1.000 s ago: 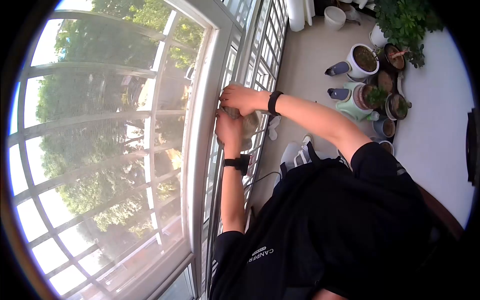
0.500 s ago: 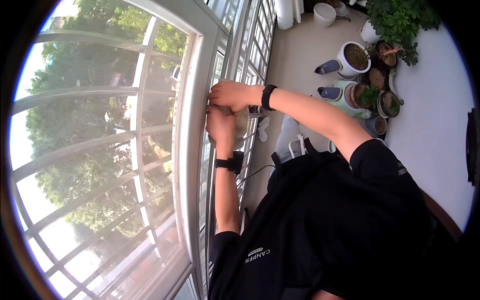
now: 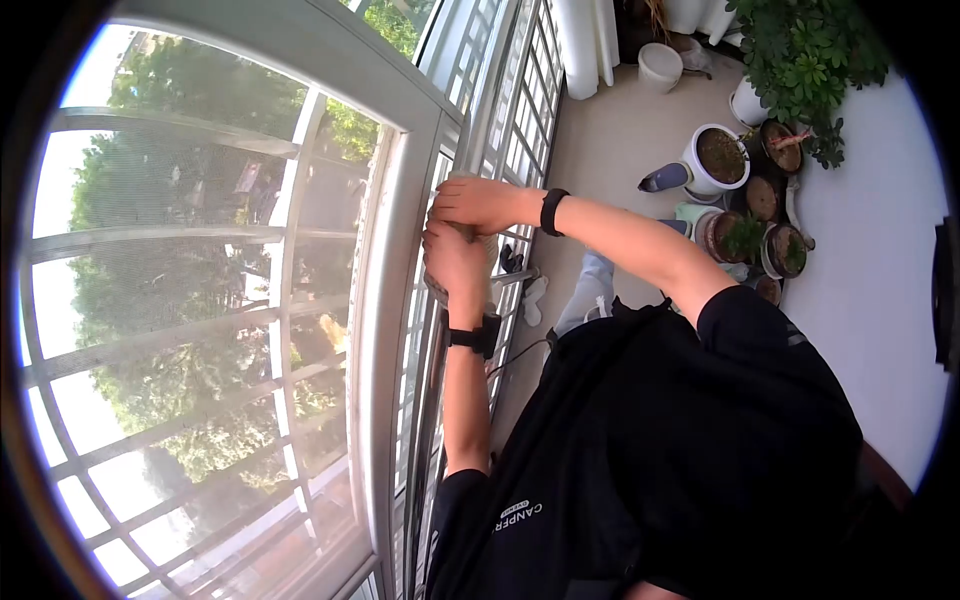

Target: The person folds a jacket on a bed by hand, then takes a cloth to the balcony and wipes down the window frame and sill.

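My left hand (image 3: 455, 262) and my right hand (image 3: 482, 205) are close together at the edge of the white window frame (image 3: 385, 290). Their fingers are closed round a greyish-beige cloth (image 3: 464, 230), which shows only in small parts between and below them. Most of the cloth is covered by the hands, so its full shape is hidden. Each wrist wears a black band, the left one (image 3: 474, 337) carrying a bulky dark piece.
Beyond the mesh pane (image 3: 190, 270) are bars and trees. Potted plants (image 3: 722, 158) line the white wall on the right, with a white bucket (image 3: 660, 66) farther off. A thin dark cable (image 3: 517, 355) runs near my waist.
Both hands, still together on the cloth, appear slightly lower and farther right in the picture. The whole view has shifted a little, and less of the cloth shows.
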`<state>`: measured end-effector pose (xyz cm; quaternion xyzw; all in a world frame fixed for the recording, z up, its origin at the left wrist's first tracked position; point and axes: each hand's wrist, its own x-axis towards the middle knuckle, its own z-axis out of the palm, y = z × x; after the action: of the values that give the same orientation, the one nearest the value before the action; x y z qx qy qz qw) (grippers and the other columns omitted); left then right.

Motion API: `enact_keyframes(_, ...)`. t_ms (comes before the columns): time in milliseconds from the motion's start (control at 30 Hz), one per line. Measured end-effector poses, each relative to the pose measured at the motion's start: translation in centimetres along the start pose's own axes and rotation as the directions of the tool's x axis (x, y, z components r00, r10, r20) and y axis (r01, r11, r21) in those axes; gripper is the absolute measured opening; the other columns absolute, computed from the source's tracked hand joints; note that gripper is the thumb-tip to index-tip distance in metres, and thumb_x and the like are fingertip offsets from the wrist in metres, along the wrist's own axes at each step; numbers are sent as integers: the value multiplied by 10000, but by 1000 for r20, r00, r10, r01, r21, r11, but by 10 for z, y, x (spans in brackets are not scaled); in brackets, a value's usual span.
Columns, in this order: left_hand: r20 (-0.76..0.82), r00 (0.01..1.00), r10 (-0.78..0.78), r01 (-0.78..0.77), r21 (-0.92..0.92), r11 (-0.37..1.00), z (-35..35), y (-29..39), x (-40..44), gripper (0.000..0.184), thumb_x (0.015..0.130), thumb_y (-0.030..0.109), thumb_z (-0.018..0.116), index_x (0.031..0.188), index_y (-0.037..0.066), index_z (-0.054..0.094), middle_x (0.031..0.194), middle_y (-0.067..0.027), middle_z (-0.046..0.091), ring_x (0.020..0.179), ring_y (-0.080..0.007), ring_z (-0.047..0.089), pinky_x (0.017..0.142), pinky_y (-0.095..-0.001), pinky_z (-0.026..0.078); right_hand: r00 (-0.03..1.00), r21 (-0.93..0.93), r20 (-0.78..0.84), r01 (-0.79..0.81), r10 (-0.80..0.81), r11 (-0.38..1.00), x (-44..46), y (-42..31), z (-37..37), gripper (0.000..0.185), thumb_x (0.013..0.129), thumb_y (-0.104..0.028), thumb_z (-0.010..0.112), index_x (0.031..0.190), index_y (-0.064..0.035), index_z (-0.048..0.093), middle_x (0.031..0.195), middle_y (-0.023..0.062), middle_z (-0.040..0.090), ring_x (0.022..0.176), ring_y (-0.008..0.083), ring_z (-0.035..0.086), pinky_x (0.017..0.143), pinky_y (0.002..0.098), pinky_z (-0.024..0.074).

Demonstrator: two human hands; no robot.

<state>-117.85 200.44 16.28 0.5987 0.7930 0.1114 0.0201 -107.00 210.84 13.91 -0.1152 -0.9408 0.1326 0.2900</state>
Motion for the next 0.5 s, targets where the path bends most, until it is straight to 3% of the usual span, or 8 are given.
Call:
enact_keyframes(100,-83,996,46,-42,50,998,14,30,29,569,687,250,798,1044,-20,447,1019,-211,579,972,-378,610,845,-452,510,996,-22,-84,-36,34,999,-11,33,-18,443,644,-78,711,1066,-55,578,1111,78,583,1119,270,536,1049,401,381)
enact_keyframes(200,-19,999,27,-26,62,998,19,56,58,573,718,242,779,1101,-28,449,1077,-202,575,1017,-350,605,882,-431,489,993,-12,-104,-61,59,998,-15,64,-31,466,655,-100,717,1094,-56,569,1129,75,578,1139,274,527,1084,404,355)
enact_keyframes(233,-92,992,85,-80,47,996,22,63,67,560,701,253,794,1044,-25,450,1022,-217,577,972,-376,611,833,-441,512,990,-23,-115,-84,81,996,-16,74,-34,466,674,-121,717,1107,-52,559,1138,68,578,1151,272,523,1100,413,344)
enact_keyframes(367,-78,990,119,-117,30,993,32,95,103,536,736,217,763,1077,-49,447,1038,-223,571,978,-372,608,846,-425,503,982,-83,-153,-124,110,989,-22,118,-48,453,701,-125,707,1121,-69,545,1166,52,579,1163,232,529,1123,415,330)
enact_keyframes(500,-102,976,194,-175,167,970,36,134,137,620,734,202,752,1174,-86,424,1073,-219,559,984,-343,606,867,-386,490,985,-130,-124,-137,121,982,-30,171,-72,412,726,-104,683,1108,-80,530,1140,44,578,1155,221,534,1121,412,329)
